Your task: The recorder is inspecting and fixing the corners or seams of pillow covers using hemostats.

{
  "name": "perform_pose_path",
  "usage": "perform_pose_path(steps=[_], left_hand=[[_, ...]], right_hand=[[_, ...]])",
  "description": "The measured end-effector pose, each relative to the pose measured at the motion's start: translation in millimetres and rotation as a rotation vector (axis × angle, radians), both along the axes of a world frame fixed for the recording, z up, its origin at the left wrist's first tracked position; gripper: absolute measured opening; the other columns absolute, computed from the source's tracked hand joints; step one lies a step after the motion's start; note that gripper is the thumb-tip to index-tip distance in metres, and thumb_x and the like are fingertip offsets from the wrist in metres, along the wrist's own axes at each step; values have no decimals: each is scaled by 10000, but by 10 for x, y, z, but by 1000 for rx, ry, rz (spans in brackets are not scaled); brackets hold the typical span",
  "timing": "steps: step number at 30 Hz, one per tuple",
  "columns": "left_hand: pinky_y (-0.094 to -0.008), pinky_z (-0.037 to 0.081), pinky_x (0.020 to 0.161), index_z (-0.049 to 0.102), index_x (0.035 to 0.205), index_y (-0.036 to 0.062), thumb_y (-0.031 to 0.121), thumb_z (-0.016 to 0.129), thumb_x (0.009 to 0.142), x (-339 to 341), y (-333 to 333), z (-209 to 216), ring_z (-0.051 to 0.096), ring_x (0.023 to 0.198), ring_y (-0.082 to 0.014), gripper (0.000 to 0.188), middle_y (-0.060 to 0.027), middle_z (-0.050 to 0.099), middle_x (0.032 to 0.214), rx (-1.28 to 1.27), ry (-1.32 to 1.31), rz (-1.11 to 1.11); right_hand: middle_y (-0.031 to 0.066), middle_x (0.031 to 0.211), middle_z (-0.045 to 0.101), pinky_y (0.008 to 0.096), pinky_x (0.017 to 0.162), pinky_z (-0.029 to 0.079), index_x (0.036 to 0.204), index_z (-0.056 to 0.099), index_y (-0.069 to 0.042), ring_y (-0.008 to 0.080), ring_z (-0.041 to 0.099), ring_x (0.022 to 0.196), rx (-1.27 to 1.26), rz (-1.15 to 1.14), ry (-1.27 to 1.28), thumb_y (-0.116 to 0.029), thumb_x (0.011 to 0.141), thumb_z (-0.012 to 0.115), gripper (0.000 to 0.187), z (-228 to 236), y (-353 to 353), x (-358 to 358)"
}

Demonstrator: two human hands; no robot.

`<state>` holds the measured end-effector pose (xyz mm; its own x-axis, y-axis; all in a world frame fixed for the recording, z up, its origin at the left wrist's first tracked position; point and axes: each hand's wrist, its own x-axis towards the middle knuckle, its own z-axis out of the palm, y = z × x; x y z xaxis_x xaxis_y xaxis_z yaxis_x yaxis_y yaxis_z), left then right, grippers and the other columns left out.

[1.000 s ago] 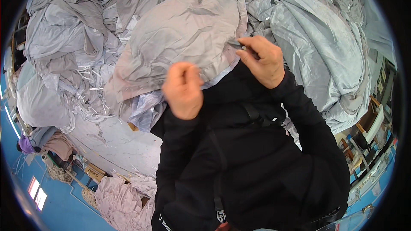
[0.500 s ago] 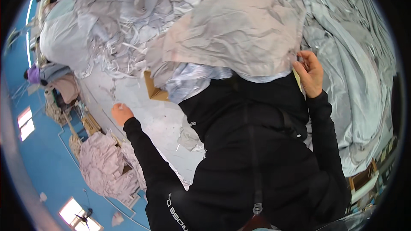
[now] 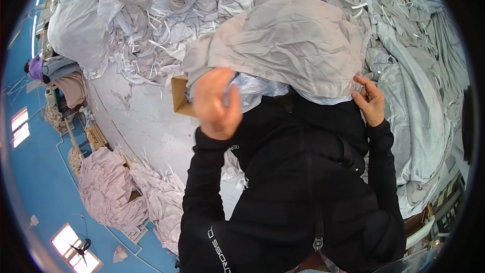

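A light grey-beige piece of fabric lies spread in front of me, its hemmed near edge reaching my lap. My right hand is at its right corner, thumb and fingers closed on the hem. My left hand, blurred by motion, is over the fabric's left end with the thumb apart from the fingers; nothing shows between them. Pale bluish-white cloth shows under the near edge. Beside my left hand, a brown cardboard box is partly covered by the fabric.
Heaps of grey fabric with white strips lie at the far side. Greenish-grey cloth is piled on the right. A pale work surface extends to the left. Pinkish cloth piles and a blue wall are farther left.
My left hand has swung in from the left side to the fabric's left end. My right hand stays at the right corner. The whole view has shifted slightly.
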<state>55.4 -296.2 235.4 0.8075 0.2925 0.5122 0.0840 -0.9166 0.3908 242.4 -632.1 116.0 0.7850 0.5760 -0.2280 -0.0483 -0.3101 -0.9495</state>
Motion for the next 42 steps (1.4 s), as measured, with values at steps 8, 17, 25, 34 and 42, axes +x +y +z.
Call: perform_pose_path(steps=[8, 17, 25, 34, 42], left_hand=[[-357, 529, 622, 608, 1034, -26, 80, 674, 884, 232, -708, -503, 672, 730, -298, 195, -152, 633, 957, -1061, 663, 116], [-227, 453, 484, 604, 1029, 25, 122, 689, 931, 377, -768, -1069, 646, 643, -136, 163, -32, 666, 876, -1975, -145, 527], [-214, 459, 504, 681, 1047, -12, 35, 635, 946, 330, -866, -813, 629, 648, -113, 121, -50, 693, 871, -1867, -308, 338], [-223, 509, 555, 679, 1054, -38, 36, 602, 970, 287, -845, -711, 639, 672, -97, 136, -49, 693, 839, -1573, -233, 276], [-220, 514, 543, 677, 1020, -41, 30, 617, 959, 291, -835, -681, 623, 639, -83, 112, -44, 685, 806, -1467, -183, 270]], right_hand=[[-91, 736, 466, 175, 607, 311, 1164, 653, -7, 11, 384, 646, 46, -109, -92, 27, 861, 621, 307, 172, 73, -79], [-61, 705, 542, 190, 555, 356, 1069, 674, 0, 20, 445, 587, 163, 191, 42, -59, 958, 578, 158, 911, 1058, -248], [79, 856, 699, 269, 663, 498, 990, 714, 12, 117, 637, 723, 60, 281, -146, -83, 847, 696, 173, 649, 1634, -275], [100, 859, 712, 269, 661, 519, 1008, 720, 1, 146, 677, 720, 60, 319, -61, -70, 835, 711, 187, 698, 1734, -305], [166, 760, 656, 352, 589, 516, 866, 646, 29, 303, 674, 665, 114, 353, -327, -41, 788, 685, 112, 673, 1746, -296]])
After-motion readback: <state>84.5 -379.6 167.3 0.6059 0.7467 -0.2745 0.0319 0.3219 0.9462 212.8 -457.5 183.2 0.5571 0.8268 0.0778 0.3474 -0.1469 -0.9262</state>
